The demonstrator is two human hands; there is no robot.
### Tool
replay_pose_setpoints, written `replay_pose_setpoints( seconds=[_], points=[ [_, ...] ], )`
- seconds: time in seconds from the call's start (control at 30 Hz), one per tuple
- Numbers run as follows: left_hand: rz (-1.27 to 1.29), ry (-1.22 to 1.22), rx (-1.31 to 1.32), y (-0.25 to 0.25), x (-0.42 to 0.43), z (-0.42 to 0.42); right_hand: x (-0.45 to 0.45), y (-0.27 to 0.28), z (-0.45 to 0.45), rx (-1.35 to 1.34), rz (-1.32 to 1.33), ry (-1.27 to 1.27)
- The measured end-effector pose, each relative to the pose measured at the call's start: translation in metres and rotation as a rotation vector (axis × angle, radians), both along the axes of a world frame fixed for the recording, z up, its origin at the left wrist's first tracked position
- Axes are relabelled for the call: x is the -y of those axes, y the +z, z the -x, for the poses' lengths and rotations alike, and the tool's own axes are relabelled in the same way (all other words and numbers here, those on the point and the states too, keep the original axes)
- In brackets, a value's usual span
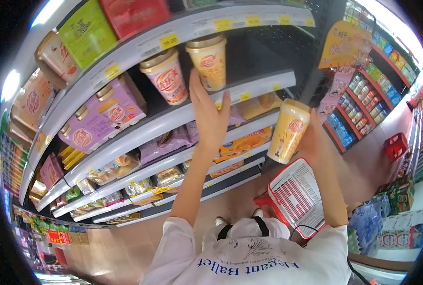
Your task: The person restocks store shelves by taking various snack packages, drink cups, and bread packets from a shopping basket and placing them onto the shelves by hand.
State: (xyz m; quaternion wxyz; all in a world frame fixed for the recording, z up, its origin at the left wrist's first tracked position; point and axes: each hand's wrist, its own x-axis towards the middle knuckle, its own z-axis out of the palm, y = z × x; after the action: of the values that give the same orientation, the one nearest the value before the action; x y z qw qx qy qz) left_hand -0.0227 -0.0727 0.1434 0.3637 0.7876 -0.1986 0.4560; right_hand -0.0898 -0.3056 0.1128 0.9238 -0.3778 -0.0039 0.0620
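Left hand [211, 112] upright at shelved yellow cup [210, 64]

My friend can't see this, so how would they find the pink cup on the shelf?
Start at the big shelf rack. Near the left hand, the pink cup stands between purple multipacks and a yellow cup. It stands singly, unlike the multipacks, and its print is pink, not yellow.
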Motion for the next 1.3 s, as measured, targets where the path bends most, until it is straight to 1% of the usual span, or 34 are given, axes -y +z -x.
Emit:
replay_pose_setpoints(
  seconds=[0.03, 0.07, 0.13, 0.2, 0.27, 0.3, 0.33, 0.4, 0.47, 0.5, 0.57, 0.6, 0.67, 0.7, 0.73, 0.77, 0.8, 0.87, 0.9, 0.93, 0.97, 1.0, 1.03, 1.07, 1.1, 1.13, 1.2, 1.27, 1.3],
  points=[
    [0.053, 0.015, -0.003, 0.003, 0.005, -0.006, 0.011, -0.011, 0.006, -0.075, -0.06, 0.023],
    [0.105, 0.03, -0.01, 0.005, 0.009, -0.013, 0.02, -0.022, 0.011, -0.084, -0.066, 0.008],
    [0.192, -0.016, -0.045, 0.006, 0.009, -0.036, 0.037, -0.044, 0.02, -0.073, -0.047, -0.029],
    [0.285, -0.092, -0.019, 0.009, 0.009, -0.049, 0.053, -0.062, 0.031, -0.078, -0.069, -0.07],
    [0.296, -0.129, 0.032, 0.012, 0.005, -0.064, 0.071, -0.082, 0.039, -0.13, -0.157, -0.058],
    [0.296, -0.115, 0.015, 0.009, 0.005, -0.066, 0.08, -0.094, 0.043, -0.137, -0.161, -0.074],
    [0.295, -0.099, -0.001, 0.011, 0.008, -0.062, 0.09, -0.106, 0.046, -0.188, -0.172, -0.119],
    [0.242, -0.009, 0.081, 0.008, 0.014, -0.054, 0.111, -0.132, 0.05, -0.24, -0.188, -0.173],
    [0.205, -0.009, 0.15, 0.004, 0.019, -0.046, 0.132, -0.157, 0.054, -0.395, 0.061, -0.348],
    [0.204, -0.015, 0.141, 0.0, 0.023, -0.042, 0.141, -0.168, 0.056, -0.403, 0.059, -0.353],
    [0.271, 0.049, 0.288, -0.012, 0.032, -0.032, 0.154, -0.189, 0.063, -0.376, 0.331, -0.424],
    [0.27, 0.048, 0.279, -0.019, 0.034, -0.024, 0.163, -0.209, 0.063, -0.385, 0.332, -0.425],
    [0.449, -0.145, 0.032, -0.037, 0.037, -0.004, 0.176, -0.261, 0.06, -0.338, 0.736, -0.431],
    [0.433, -0.17, 0.046, -0.052, 0.039, 0.006, 0.176, -0.283, 0.06, -0.346, 0.737, -0.425],
    [0.418, -0.193, 0.058, -0.069, 0.043, 0.017, 0.176, -0.305, 0.062, -0.284, 0.899, -0.431],
    [0.268, -0.041, -0.058, -0.084, 0.047, 0.031, 0.174, -0.325, 0.065, -0.216, 1.058, -0.432],
    [0.115, 0.11, -0.173, -0.101, 0.051, 0.045, 0.17, -0.34, 0.069, -0.224, 1.058, -0.423],
    [0.346, -0.198, -0.345, -0.15, 0.054, 0.071, 0.153, -0.366, 0.074, -0.358, 1.196, -0.386],
    [0.239, -0.252, -0.453, -0.162, 0.058, 0.081, 0.146, -0.377, 0.074, -0.363, 1.192, -0.376],
    [0.131, -0.305, -0.561, -0.173, 0.061, 0.09, 0.139, -0.391, 0.073, -0.319, 1.253, -0.362],
    [0.127, -0.321, -0.65, -0.196, 0.063, 0.098, 0.135, -0.403, 0.071, -0.272, 1.314, -0.347],
    [0.123, -0.337, -0.74, -0.218, 0.065, 0.105, 0.133, -0.441, 0.071, -0.276, 1.311, -0.338],
    [0.121, -0.329, -0.749, -0.228, 0.068, 0.113, 0.132, -0.494, 0.07, -0.273, 1.362, -0.249],
    [0.088, -0.303, -0.803, -0.236, 0.071, 0.121, 0.132, -0.523, 0.069, -0.267, 1.412, -0.157],
    [0.056, -0.279, -0.856, -0.243, 0.073, 0.128, 0.119, -0.476, 0.066, -0.318, 1.595, -0.063],
    [0.054, -0.271, -0.861, -0.25, 0.072, 0.135, 0.115, -0.48, 0.063, -0.317, 1.591, -0.053],
    [-0.009, -0.157, -0.991, -0.261, 0.068, 0.145, 0.106, -0.503, 0.062, -0.365, 1.575, -0.143],
    [0.007, -0.139, -1.014, -0.255, 0.068, 0.148, 0.099, -0.508, 0.058, -0.362, 1.548, -0.126],
    [0.028, -0.129, -1.033, -0.253, 0.067, 0.151, 0.095, -0.51, 0.057, -0.392, 1.58, -0.144]
  ],
)
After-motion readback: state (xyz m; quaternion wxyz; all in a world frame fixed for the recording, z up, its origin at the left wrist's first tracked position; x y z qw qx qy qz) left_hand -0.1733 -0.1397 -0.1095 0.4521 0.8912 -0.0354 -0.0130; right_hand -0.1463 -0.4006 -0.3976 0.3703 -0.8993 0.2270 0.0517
